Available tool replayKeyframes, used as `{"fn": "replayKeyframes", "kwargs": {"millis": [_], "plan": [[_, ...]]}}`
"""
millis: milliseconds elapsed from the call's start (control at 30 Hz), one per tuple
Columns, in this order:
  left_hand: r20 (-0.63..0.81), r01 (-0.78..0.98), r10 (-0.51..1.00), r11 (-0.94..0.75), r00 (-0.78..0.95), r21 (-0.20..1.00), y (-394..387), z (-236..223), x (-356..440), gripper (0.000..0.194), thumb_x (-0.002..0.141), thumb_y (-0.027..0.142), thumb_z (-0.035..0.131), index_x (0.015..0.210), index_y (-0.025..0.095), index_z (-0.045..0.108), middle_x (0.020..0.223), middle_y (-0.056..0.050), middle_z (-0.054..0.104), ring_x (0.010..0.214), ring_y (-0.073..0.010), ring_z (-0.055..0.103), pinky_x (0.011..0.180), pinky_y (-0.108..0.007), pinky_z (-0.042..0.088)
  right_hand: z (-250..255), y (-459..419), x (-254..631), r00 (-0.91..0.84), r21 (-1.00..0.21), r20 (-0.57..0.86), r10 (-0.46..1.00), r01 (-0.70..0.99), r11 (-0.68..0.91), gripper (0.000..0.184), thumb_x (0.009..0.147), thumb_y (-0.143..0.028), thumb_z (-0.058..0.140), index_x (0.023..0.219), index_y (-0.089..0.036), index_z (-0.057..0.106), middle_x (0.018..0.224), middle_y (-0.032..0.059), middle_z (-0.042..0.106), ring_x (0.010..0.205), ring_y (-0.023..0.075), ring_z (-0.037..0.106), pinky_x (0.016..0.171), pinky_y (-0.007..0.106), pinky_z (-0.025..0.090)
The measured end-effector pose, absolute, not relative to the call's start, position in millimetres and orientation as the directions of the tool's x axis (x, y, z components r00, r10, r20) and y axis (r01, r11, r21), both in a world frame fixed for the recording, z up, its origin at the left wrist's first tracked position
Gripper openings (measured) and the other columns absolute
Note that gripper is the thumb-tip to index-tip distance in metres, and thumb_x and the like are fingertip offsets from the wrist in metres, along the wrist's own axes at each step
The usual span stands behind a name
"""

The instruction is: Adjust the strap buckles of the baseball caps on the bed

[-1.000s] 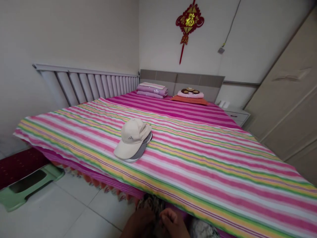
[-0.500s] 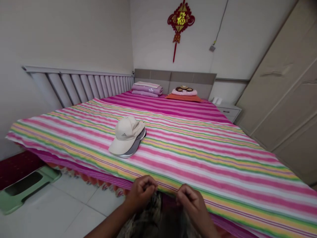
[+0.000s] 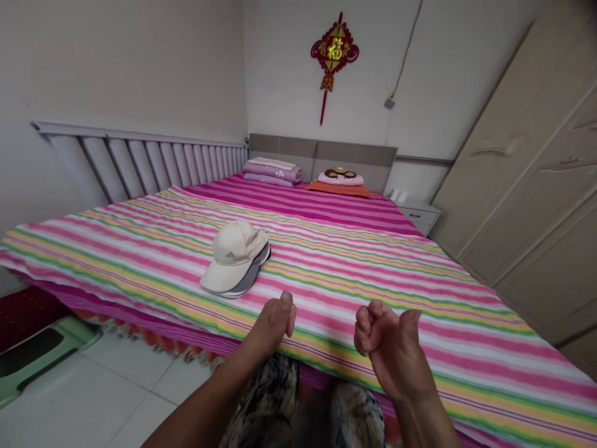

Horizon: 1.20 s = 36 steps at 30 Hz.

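Observation:
A stack of caps (image 3: 236, 246) lies on the striped sheet (image 3: 326, 280), a cream baseball cap on top with grey and white brims under it. Just to the right of the caps, my left hand (image 3: 276, 320) is held above the sheet near the bed's front edge, curled into a fist with the thumb uppermost. My right hand (image 3: 392, 345) is farther right, its palm turned partly up, fingers curled in and thumb sticking out. Nothing shows in either hand.
Folded purple bedding (image 3: 273, 171) and a pink folded item on an orange pillow (image 3: 339, 186) sit by the headboard (image 3: 321, 155). A green stool (image 3: 51, 351) stands at lower left. A nightstand (image 3: 422, 214) and wardrobe (image 3: 527, 168) are on the right; a radiator (image 3: 153, 162) lines the left wall.
Both hands have risen from the sheet's front edge and spread apart. The right hand moved right and turned its palm up. The view shifted slightly; the caps stay in place.

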<state>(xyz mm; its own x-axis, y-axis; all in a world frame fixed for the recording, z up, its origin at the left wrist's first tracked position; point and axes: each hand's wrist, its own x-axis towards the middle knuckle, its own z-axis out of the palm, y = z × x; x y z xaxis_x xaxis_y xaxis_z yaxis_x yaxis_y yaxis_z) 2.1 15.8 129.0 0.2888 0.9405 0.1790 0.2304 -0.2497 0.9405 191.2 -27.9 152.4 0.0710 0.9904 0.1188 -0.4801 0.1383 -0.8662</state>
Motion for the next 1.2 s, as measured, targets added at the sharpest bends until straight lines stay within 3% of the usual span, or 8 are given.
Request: {"fn": "replayKeyframes", "kwargs": {"millis": [367,500,600,667,767,900,1200], "plan": [[0.146,0.205,0.942,-0.214,0.303,0.955,29,132,9,0.069,0.077,0.068,0.007,0.038,0.019,0.037,0.034,0.003,0.025,0.036,-0.0096,0.027,0.042,-0.026,0.02,144,-24,182,0.12,-0.883,0.078,0.99,-0.454,0.125,0.053,0.063,-0.075,0.043,0.064,-0.022,0.043,0.056,-0.0042,0.042,0.039,0.0087,0.036,0.038,0.023,0.028],[0.058,0.151,0.974,-0.093,0.221,0.984,38,108,1,0.062,0.079,0.063,0.025,0.041,0.017,0.044,0.032,0.004,0.028,0.034,-0.0082,0.03,0.041,-0.024,0.023,120,-20,172,0.04,-0.946,0.008,0.999,-0.325,0.02,0.045,0.071,-0.067,0.044,0.065,-0.021,0.044,0.054,-0.0037,0.046,0.04,0.0091,0.039,0.039,0.023,0.03],[-0.117,-0.164,0.992,0.124,0.057,0.979,48,78,-18,0.039,0.069,0.049,0.059,0.053,0.015,0.053,0.039,0.005,0.041,0.036,-0.0069,0.038,0.041,-0.02,0.029,90,-15,164,-0.045,-0.991,-0.088,0.995,-0.096,-0.092,0.03,0.068,-0.049,0.058,0.069,-0.021,0.048,0.059,-0.002,0.055,0.043,0.0104,0.045,0.043,0.023,0.033],[-0.293,-0.473,0.951,0.215,-0.098,0.854,56,58,-39,0.027,0.062,0.036,0.07,0.061,0.014,0.054,0.049,0.003,0.051,0.041,-0.0076,0.046,0.045,-0.02,0.038,70,-11,161,-0.055,-0.994,-0.104,0.993,0.035,-0.102,0.022,0.061,-0.037,0.061,0.072,-0.021,0.052,0.058,-0.0019,0.057,0.044,0.012,0.047,0.044,0.024,0.034],[-0.445,-0.64,0.84,0.161,-0.311,0.752,70,35,-75,0.019,0.071,0.029,0.063,0.067,0.015,0.051,0.055,0.002,0.054,0.045,-0.0072,0.052,0.052,-0.022,0.046,48,-8,158,-0.072,-0.987,-0.105,0.992,0.129,-0.095,0.01,0.057,-0.027,0.054,0.063,-0.019,0.055,0.049,-0.0028,0.054,0.042,0.0113,0.044,0.046,0.025,0.033],[-0.464,-0.659,0.73,0.024,-0.502,0.751,89,27,-113,0.017,0.077,0.027,0.057,0.068,0.016,0.048,0.054,0.004,0.053,0.043,-0.0042,0.051,0.051,-0.018,0.047,37,-8,154,-0.123,-0.978,-0.194,0.973,0.097,-0.183,0.009,0.056,-0.028,0.049,0.054,-0.02,0.053,0.048,-0.003,0.052,0.037,0.0099,0.04,0.041,0.024,0.03],[-0.368,-0.638,0.739,-0.107,-0.564,0.762,113,45,-139,0.021,0.059,0.014,0.069,0.058,0.013,0.048,0.043,0.005,0.049,0.034,-0.0052,0.045,0.036,-0.015,0.038,27,-9,149,-0.209,-0.963,-0.268,0.94,0.074,-0.258,0.022,0.06,-0.04,0.054,0.056,-0.019,0.052,0.05,-0.0028,0.052,0.038,0.0084,0.039,0.041,0.023,0.028]]}}
